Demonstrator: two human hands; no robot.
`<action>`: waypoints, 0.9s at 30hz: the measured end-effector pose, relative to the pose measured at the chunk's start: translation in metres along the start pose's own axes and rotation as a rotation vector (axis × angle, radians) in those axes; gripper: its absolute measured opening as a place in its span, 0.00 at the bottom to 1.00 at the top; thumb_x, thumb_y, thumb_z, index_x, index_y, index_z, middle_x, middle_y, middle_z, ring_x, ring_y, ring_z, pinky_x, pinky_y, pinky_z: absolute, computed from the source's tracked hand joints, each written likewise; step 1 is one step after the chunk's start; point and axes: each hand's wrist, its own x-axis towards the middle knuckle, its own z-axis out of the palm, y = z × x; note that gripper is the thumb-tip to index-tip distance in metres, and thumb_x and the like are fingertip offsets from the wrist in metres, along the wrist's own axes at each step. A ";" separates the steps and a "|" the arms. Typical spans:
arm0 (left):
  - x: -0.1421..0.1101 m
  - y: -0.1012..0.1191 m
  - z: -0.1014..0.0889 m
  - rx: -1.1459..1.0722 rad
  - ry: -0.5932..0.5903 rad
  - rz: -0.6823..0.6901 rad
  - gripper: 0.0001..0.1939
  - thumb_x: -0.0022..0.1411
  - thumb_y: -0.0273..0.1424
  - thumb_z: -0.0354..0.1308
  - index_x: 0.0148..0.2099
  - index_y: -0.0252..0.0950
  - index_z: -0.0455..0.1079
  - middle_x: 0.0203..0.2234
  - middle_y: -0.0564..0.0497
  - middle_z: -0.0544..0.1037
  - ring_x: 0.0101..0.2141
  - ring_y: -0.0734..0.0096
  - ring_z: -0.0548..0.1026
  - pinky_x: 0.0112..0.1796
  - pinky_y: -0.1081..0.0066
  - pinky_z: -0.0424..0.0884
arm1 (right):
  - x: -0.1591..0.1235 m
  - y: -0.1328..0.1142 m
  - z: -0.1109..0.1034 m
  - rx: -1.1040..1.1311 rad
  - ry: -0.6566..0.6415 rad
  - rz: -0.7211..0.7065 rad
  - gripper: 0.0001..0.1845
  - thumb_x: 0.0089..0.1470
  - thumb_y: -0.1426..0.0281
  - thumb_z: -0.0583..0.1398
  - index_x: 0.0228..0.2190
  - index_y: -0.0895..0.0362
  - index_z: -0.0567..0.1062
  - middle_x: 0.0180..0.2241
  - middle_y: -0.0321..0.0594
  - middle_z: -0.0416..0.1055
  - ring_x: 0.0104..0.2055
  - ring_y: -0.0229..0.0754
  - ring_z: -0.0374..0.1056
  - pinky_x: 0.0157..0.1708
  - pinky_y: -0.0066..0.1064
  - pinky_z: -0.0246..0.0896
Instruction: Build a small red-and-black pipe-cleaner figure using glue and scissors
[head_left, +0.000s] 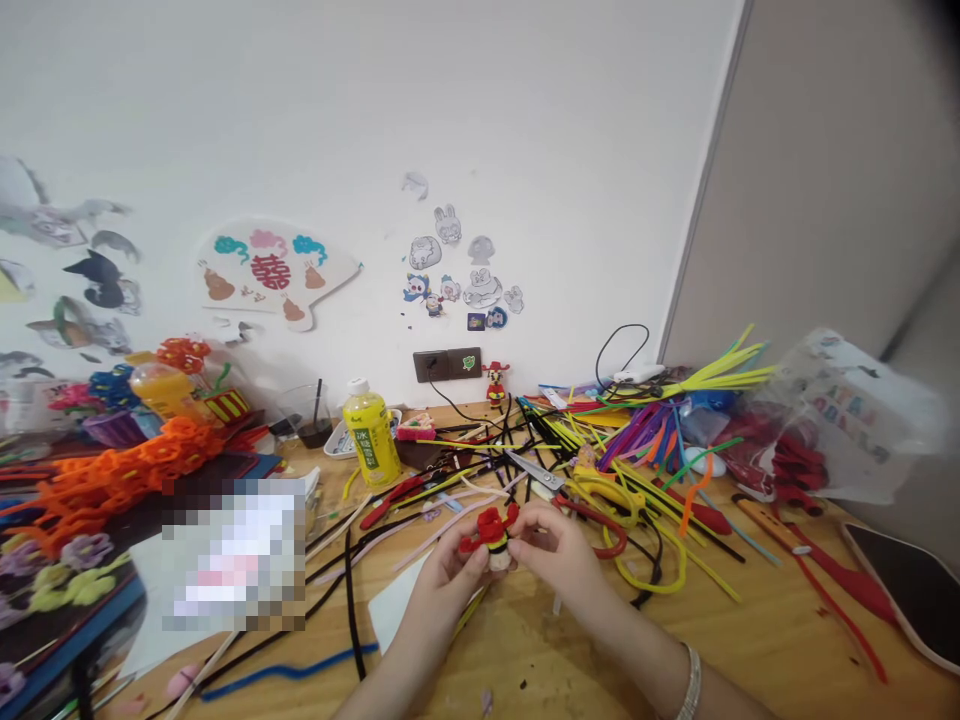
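Note:
Between my two hands is a small pipe-cleaner figure (493, 530), red on top with a black and yellow band and a pale lower part. My left hand (448, 572) pinches it from the left side. From the right, the fingers of my right hand (551, 548) close on the figure's edge near its red arm. Just beyond my hands lie scissors (600, 492) with yellow handles and open blades. A similar finished-looking red and yellow figure (495, 384) stands by the wall. White paper (396, 606) lies partly under my left forearm.
Loose pipe cleaners (637, 440) spread over the middle and right of the table. A yellow drink bottle (370, 437) stands at the back, with red-handled pliers (391, 502) before it. Orange pipe-cleaner work (135, 470) lies left; a phone (911, 590) and a plastic bag (862, 420) lie right.

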 end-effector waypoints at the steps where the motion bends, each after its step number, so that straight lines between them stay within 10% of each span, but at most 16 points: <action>1: 0.001 -0.001 0.000 -0.004 -0.002 -0.001 0.17 0.46 0.34 0.66 0.40 0.37 0.71 0.37 0.47 0.79 0.33 0.63 0.78 0.40 0.63 0.71 | 0.000 0.000 0.000 -0.013 0.000 -0.014 0.03 0.39 0.72 0.61 0.22 0.57 0.71 0.28 0.37 0.65 0.33 0.40 0.63 0.32 0.29 0.59; 27: -0.003 0.000 0.000 0.283 0.076 0.112 0.22 0.48 0.42 0.61 0.44 0.38 0.70 0.44 0.44 0.76 0.45 0.55 0.71 0.42 0.61 0.70 | -0.003 0.000 0.004 0.004 -0.041 0.039 0.03 0.44 0.70 0.59 0.22 0.57 0.69 0.26 0.34 0.65 0.29 0.37 0.64 0.30 0.28 0.61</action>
